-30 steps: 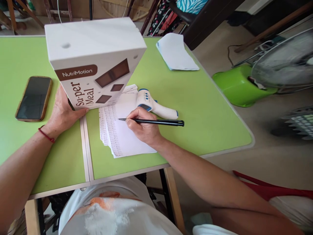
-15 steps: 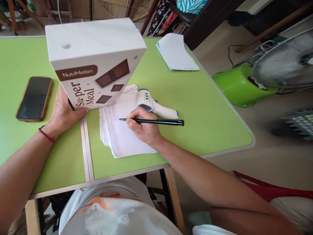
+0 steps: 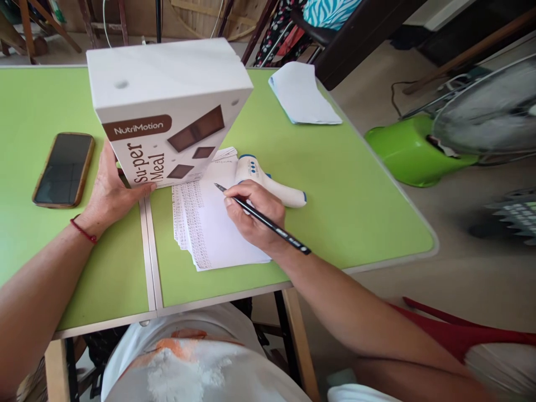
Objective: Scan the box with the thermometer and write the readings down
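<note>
My left hand (image 3: 111,187) grips the lower left corner of a white NutriMotion box (image 3: 167,70), thumb on its front; the fingers behind it are partly hidden. The box stands tilted over the top of some paper sheets. In my right hand (image 3: 257,215) is a black pen (image 3: 272,225), its tip pointing up and left over the blank part of the top sheet (image 3: 228,234). Rows of small handwriting fill the sheets' left side. Just beyond my right hand lies a white and blue infrared thermometer (image 3: 280,190), partly covered by the hand.
A smartphone (image 3: 62,170) in a brown case lies left of the box on the green folding table (image 3: 355,218). Folded white paper (image 3: 304,92) is near the far right corner. Beyond the right edge are a green stool (image 3: 408,151) and a fan (image 3: 489,111).
The pen has swung from nearly level to slanting, its tip up and its back end down toward my wrist. My right hand has moved slightly right. My left hand still holds the box.
</note>
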{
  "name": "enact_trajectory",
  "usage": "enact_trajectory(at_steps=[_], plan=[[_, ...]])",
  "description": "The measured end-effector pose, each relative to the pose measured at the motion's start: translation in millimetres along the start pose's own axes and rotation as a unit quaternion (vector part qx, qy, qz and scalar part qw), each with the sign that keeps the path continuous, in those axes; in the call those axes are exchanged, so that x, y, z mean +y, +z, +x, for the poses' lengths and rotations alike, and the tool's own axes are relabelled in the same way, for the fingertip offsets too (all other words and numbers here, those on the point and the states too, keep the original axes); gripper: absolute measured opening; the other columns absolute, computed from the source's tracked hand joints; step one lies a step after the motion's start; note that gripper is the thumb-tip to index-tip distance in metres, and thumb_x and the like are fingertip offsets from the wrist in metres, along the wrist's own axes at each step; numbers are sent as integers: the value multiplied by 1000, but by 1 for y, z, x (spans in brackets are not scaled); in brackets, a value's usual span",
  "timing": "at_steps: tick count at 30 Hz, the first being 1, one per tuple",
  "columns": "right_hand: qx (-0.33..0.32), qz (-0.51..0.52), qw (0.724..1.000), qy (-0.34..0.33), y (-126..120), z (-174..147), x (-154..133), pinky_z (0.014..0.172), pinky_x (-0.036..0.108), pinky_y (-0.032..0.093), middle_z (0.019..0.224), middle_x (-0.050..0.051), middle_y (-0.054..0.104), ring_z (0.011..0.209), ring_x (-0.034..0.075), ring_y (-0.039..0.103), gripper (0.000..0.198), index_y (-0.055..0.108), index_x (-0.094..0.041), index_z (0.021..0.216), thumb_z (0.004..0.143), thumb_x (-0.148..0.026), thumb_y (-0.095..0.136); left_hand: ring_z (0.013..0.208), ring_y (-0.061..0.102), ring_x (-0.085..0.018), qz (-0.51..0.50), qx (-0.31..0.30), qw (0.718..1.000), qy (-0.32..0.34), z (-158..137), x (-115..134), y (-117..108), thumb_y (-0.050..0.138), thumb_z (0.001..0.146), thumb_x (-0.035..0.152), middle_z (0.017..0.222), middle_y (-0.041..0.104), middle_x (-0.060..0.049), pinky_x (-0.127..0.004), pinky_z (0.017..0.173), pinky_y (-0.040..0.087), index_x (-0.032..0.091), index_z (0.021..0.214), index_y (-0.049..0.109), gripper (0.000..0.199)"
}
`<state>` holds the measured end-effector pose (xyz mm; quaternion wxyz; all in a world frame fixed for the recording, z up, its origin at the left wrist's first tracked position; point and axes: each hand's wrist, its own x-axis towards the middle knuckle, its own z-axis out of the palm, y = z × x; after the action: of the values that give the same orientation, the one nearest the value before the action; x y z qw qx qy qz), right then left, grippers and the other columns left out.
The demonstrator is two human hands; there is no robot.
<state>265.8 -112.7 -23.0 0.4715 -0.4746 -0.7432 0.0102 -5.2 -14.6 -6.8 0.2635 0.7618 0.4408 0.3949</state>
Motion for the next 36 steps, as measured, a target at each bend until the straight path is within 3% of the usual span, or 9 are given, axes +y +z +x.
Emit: enact_trajectory(at_steps=[4,10,15,21,27,34,36], plan=[[-40,-100,988,-110,-5,2,10,62,28,54,82,5,66,72,16,64,18,64,-19,102,93,-8,53,136,45,-40,-53,11,998,16,1,4,0,90,65,59,145,48,-7,-66,119,34,24,132,49,86],[-135,-193,958,-161,-10,1,16,67,31,57,85,11,66,77,20,65,28,67,-9,108,94,1,45,137,46,-38,-89,19,996,6,3,2,0,92,63,56,148,47,-9,-63,119,36,27,136,45,91],[-153,-192,956,-160,-7,0,19,67,32,57,87,12,65,76,20,63,33,69,-6,110,90,4,44,134,50,-37,-91,18,996,3,2,0,0,91,65,53,142,52,-11,-62,114,43,26,138,43,92],[-136,-113,978,-108,2,-6,30,65,30,56,91,9,65,81,19,64,37,70,-15,107,87,2,44,133,49,-39,-64,19,998,0,1,-2,-1,91,64,54,145,48,-13,-64,113,41,25,140,42,95],[-127,-99,982,-97,5,-7,30,66,30,56,92,8,67,82,18,66,34,74,-17,98,89,-1,46,128,51,-42,-84,8,996,-20,0,-6,1,89,65,36,139,50,-14,-65,100,50,26,145,37,96],[-139,-95,983,-75,5,-8,30,66,32,56,93,9,68,84,20,67,33,75,-18,98,89,-3,47,132,47,-44,-69,19,997,-9,2,-15,3,92,61,29,138,52,-12,-70,112,39,27,140,46,92],[-139,-99,983,-74,5,-8,30,66,31,56,93,8,68,84,19,67,33,75,-19,98,90,-3,47,133,47,-44,-69,21,997,-3,1,-15,2,92,61,31,138,52,-12,-68,110,41,27,141,45,93]])
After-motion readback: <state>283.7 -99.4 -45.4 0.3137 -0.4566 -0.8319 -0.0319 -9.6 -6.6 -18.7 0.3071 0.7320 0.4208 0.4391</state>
